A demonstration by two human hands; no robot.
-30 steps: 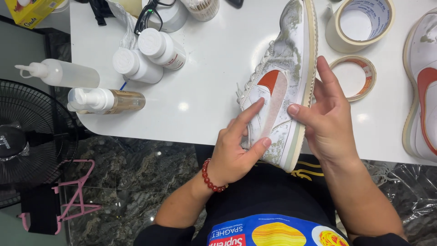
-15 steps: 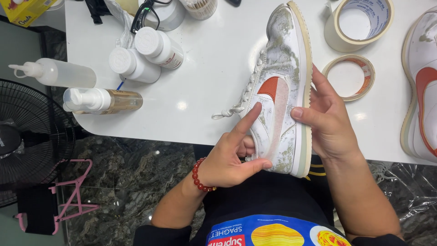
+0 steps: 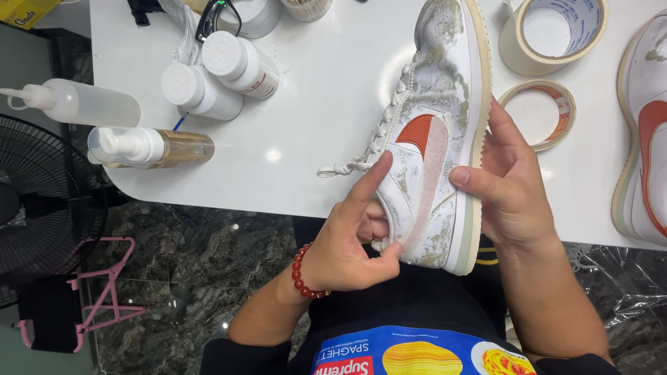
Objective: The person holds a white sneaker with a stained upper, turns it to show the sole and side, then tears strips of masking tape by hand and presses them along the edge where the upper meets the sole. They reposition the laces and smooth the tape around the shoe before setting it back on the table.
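A dirty white sneaker with a red-orange swoosh lies on its side, heel over the front edge of the white table. A pale strip of masking tape covers the lower part of the swoosh. My right hand grips the sole side, thumb pressed on the upper beside the tape. My left hand, with a red bead bracelet at the wrist, holds the heel from the opening side, thumb at the tape's lower end and index finger stretched along the collar.
Two rolls of masking tape lie right of the shoe, with a second sneaker at the right edge. White bottles, a squeeze bottle and a pump bottle sit on the left. A black fan and a pink rack stand on the floor.
The sneaker has turned more upright along the table. My left hand slid from the side panel down to the heel, and the tape strip lies flat over the swoosh.
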